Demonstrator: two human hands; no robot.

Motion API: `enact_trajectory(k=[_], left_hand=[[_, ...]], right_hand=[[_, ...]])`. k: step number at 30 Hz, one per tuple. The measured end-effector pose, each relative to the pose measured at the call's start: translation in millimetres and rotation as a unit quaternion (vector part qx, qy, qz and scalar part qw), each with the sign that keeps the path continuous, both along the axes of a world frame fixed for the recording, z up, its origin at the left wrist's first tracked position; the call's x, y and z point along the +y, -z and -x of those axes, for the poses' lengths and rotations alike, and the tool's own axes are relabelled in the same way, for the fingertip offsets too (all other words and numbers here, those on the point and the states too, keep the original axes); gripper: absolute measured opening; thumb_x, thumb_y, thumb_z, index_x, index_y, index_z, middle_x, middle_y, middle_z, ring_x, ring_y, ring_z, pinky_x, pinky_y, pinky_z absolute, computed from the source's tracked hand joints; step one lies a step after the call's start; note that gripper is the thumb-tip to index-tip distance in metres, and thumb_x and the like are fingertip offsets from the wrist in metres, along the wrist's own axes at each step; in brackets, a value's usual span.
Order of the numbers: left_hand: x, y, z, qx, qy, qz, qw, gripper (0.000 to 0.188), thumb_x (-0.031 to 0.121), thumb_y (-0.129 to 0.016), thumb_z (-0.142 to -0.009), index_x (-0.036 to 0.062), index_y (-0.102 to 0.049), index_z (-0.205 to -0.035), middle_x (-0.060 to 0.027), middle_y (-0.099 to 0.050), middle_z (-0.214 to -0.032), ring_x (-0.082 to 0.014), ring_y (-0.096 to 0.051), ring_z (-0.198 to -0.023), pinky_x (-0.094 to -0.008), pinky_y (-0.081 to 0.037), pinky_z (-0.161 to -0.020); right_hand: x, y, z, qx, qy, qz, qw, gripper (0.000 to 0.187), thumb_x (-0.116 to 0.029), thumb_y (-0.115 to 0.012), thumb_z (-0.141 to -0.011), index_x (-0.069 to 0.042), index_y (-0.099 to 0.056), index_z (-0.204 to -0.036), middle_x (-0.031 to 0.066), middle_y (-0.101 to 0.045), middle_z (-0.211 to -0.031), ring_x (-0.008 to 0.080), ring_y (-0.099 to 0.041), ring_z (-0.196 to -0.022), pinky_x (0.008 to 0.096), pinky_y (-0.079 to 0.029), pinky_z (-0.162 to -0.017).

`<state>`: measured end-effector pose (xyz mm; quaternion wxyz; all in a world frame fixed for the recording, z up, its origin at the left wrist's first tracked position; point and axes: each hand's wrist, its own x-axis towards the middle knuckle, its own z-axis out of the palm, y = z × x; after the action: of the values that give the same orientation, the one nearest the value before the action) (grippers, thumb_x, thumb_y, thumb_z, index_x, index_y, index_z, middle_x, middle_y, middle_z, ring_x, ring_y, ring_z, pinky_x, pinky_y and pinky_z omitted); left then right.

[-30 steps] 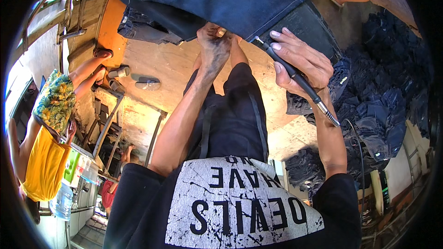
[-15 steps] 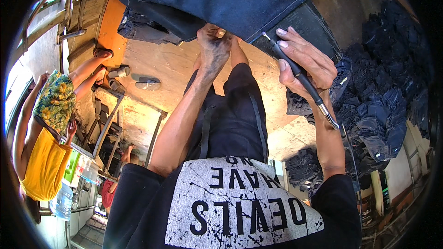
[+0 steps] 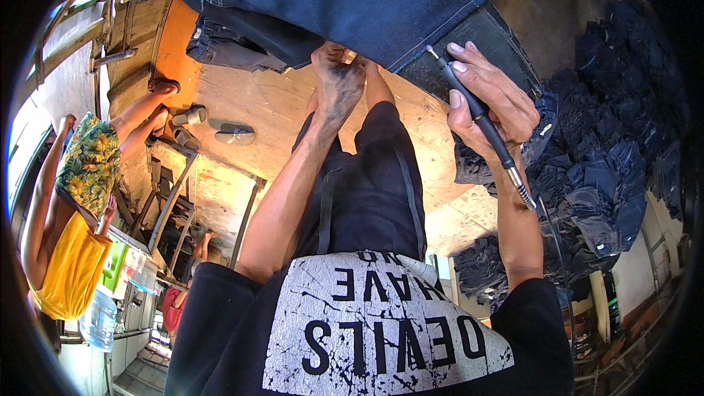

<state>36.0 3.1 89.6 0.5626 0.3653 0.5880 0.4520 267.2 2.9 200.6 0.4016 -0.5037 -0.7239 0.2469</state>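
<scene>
A pair of dark blue denim trousers (image 3: pixel 330 1) lies spread across the top of the view, its hem edge slanting at the right. My left hand (image 3: pixel 337 79), smudged dark, is closed at the lower edge of the denim, with the fingertips partly hidden. In my right hand (image 3: pixel 499 99) is a slim black rotary grinding handpiece (image 3: pixel 477 108) with a small pale round tip and a spring-sleeved cable. That tip is close to the hem corner, over a dark flat board (image 3: pixel 488 42) under the denim; I cannot tell whether it touches.
Heaps of dark denim garments (image 3: pixel 587 176) fill the right side. More folded denim (image 3: pixel 235 42) hangs at the upper left. Another person in a yellow top (image 3: pixel 73 264) is at the left, near a large water bottle (image 3: pixel 97 320). Slippers (image 3: pixel 235 133) lie on the wooden floor.
My right hand has shifted slightly to the right with the handpiece, drawing its tip a little away from the hem's edge. The left hand stays almost where it was.
</scene>
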Motion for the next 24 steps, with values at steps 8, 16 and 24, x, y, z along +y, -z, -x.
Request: enact_trajectory(k=[8,16,24], left_hand=[[3.0,-2.1,-2.6,0.011,0.0,-0.014,1.0,0.028,-0.018,-0.052,-0.076,0.0103,-0.053,-0.081,0.0041,-0.057,-0.078,-0.0084,-0.059,-0.063,-0.0274,-0.048,-0.052],[5.7,-1.9,-0.9,0.039,0.011,-0.025,0.999,0.026,-0.015,-0.053,-0.076,0.0108,-0.052,-0.079,0.006,-0.057,-0.076,-0.0058,-0.056,-0.064,-0.0245,-0.045,-0.054],[4.0,3.0,-1.5,0.045,0.009,-0.025,0.999,0.026,-0.016,-0.054,-0.079,0.0102,-0.054,-0.079,0.0073,-0.059,-0.077,-0.0027,-0.054,-0.066,-0.0233,-0.043,-0.056]], right_hand=[[0.1,4.8,-2.1,0.01,0.028,-0.01,1.0,0.033,-0.003,-0.078,-0.077,0.002,-0.081,-0.11,0.0207,-0.083,-0.104,0.0363,-0.081,-0.11,0.0534,-0.062,-0.106],[1.2,3.7,-1.3,0.004,0.06,-0.001,0.998,0.033,-0.002,-0.079,-0.077,0.002,-0.081,-0.11,0.0217,-0.082,-0.105,0.0369,-0.081,-0.111,0.0538,-0.062,-0.106],[3.0,0.1,-0.9,0.008,0.087,0.011,0.996,0.03,-0.002,-0.079,-0.08,0.003,-0.081,-0.11,0.0222,-0.082,-0.108,0.0374,-0.08,-0.113,0.0543,-0.06,-0.107]])
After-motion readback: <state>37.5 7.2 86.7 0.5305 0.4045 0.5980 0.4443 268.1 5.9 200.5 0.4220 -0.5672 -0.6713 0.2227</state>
